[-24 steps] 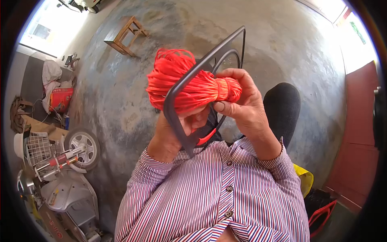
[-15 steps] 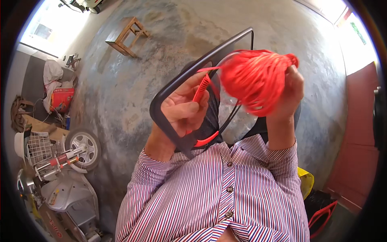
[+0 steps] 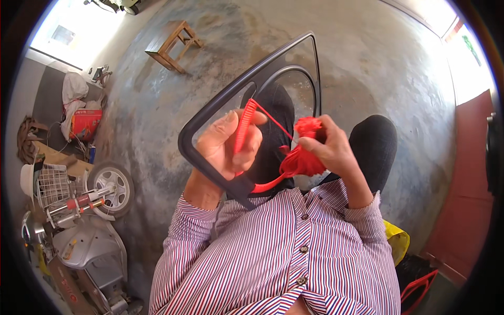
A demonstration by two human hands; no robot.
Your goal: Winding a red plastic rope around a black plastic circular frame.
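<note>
Scuffed grey concrete floor (image 3: 152, 126) spreads around the person, with a small brown wooden stool (image 3: 165, 40) far left, a silver-grey scooter (image 3: 86, 252) along the left and a dark red door panel (image 3: 451, 199) at right. Above the lap is a black triangular frame (image 3: 278, 63) with an inner arch. The left hand (image 3: 227, 144) clenches a narrow red cord-wound section (image 3: 244, 126) between thumb and fingers; the right hand (image 3: 336, 151) grasps a thick bundle of glossy red cord (image 3: 303, 161), near the frame's right side. One straight strand (image 3: 273, 119) joins the two. If the left grip eased, the wound turns could slacken or slide; the bundle's loops might tangle, or snag on the frame's inner edges if pulled carelessly. On the near side, the frame's lower corner sits close against the striped shirt (image 3: 252, 247), leaving little room; most swinging space lies far and right, beyond the black-trousered knee (image 3: 374, 147).
</note>
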